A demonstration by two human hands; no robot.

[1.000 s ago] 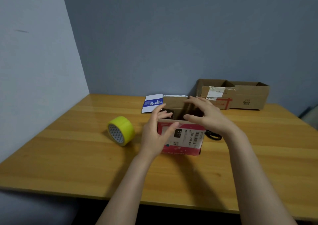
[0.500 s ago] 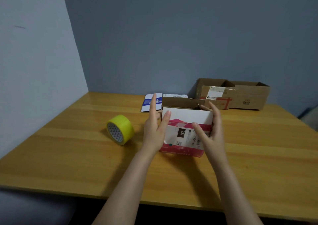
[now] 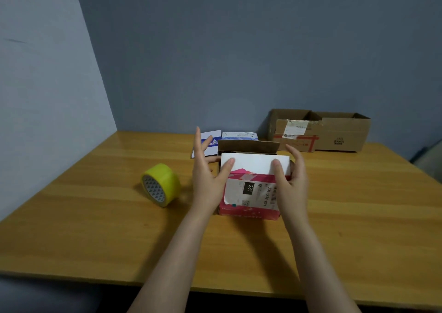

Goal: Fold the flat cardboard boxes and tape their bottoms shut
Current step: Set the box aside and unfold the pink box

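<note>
I am steadying the small pink-and-white cardboard box with the printed shipping label (image 3: 251,188), which is standing on the yellow wooden table (image 3: 95,229) directly between my palms, its long axis running side to side across me. My left hand (image 3: 207,181) is pressing flat against its left end and my right hand (image 3: 290,183) against its right end; neither is clenched, the fingers (image 3: 198,143) are stretched out, and both thumbs are lying on the white near flap, which is already folded over. The brown far flap (image 3: 247,146) is standing up just beyond my fingertips, so I judge the next fold needs it brought toward me, and both hands are equally near it.

The yellow roll of tape (image 3: 160,184) is lying on its side near my left hand, the closer one for picking it up. Beyond my left fingertips I am counting two flat blue-and-white cartons (image 3: 239,136). Well beyond my right hand, two open brown cardboard boxes (image 3: 339,133) are sitting side by side, touching. That makes one tape roll and one box in hand.
</note>
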